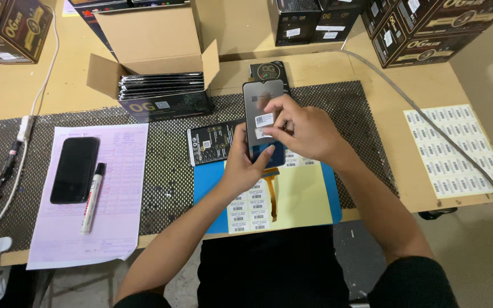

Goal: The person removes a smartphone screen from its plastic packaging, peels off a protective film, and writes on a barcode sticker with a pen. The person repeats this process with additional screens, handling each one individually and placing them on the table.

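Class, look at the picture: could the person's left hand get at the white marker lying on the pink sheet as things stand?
Probably not at once: the left hand is holding up the phone screen panel. The white marker lies uncovered on the pink sheet to that side, so the path looks free.

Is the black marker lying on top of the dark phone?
No, the marker lies on the paper sheet beside the phone, right of it.
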